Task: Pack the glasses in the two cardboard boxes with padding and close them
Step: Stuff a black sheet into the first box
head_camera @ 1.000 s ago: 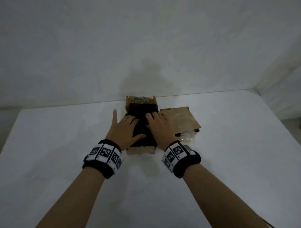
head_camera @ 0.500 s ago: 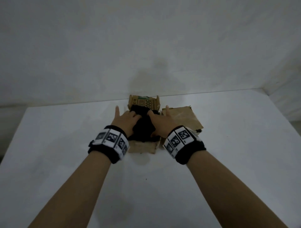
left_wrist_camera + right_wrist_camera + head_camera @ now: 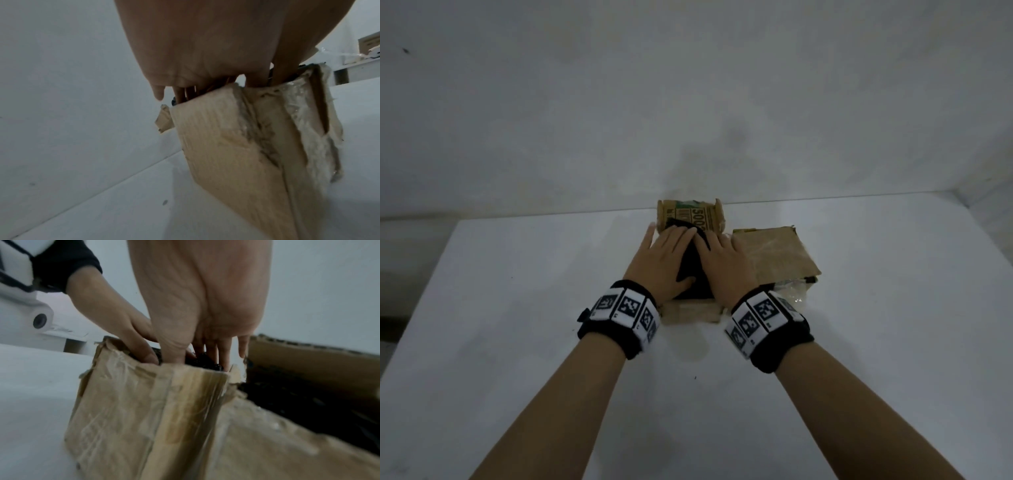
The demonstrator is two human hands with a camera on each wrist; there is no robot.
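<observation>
An open cardboard box (image 3: 693,313) stands at the far middle of the white table, its printed back flap (image 3: 691,217) upright. Black padding (image 3: 693,277) fills its top. My left hand (image 3: 664,260) and right hand (image 3: 722,263) lie side by side on the padding, fingers straight and pressing down into the box. The right wrist view shows my right fingers (image 3: 211,350) and the left hand (image 3: 127,331) pushed into the padding (image 3: 203,361). The left wrist view shows the box's outer wall (image 3: 226,154). No glasses are visible.
A second cardboard box (image 3: 774,253) sits against the first box's right side, a flap lying over its top; the right wrist view shows dark padding (image 3: 298,394) inside it. Crumpled clear plastic (image 3: 794,294) lies at its near end. A wall rises behind the table's (image 3: 517,308) far edge.
Both hands have slid along the padding toward the box's far end and now lie flatter on it. The padding sits lower in the box.
</observation>
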